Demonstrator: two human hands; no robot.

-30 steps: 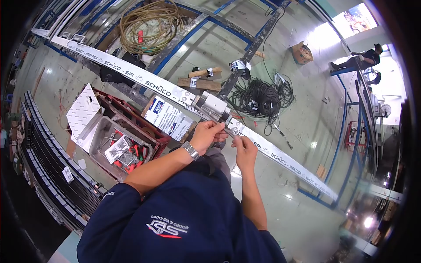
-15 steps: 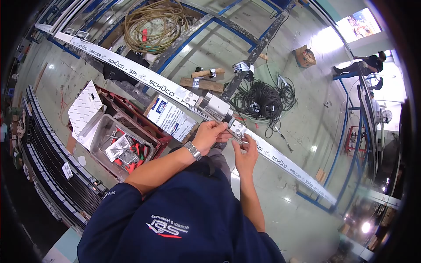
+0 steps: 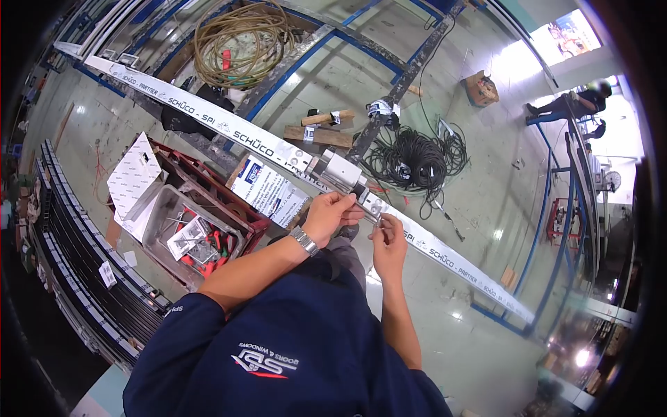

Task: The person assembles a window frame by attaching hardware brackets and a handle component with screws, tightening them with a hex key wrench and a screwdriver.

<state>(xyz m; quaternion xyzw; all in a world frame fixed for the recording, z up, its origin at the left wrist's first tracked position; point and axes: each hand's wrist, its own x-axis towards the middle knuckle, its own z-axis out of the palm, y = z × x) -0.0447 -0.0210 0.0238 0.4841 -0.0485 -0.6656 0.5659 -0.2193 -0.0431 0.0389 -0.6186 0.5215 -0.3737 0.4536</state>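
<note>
at the middle of the frame, the metal block (image 3: 340,169) sits along the white profile (image 3: 451,259), which slants from upper left to lower right. the left hand (image 3: 332,218), below the block, is nearer; it and the right hand (image 3: 389,240) seem to pinch one thin piece (image 3: 369,213).

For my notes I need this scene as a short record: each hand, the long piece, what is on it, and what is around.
Left hand: by the block's end, grip unclear
Right hand: beside the rail, grip unclear
Rail: long, white, printed SCHÜCO
On rail: metal block
Tub: grey, holding tools
Cable: black, coiled on floor
</note>
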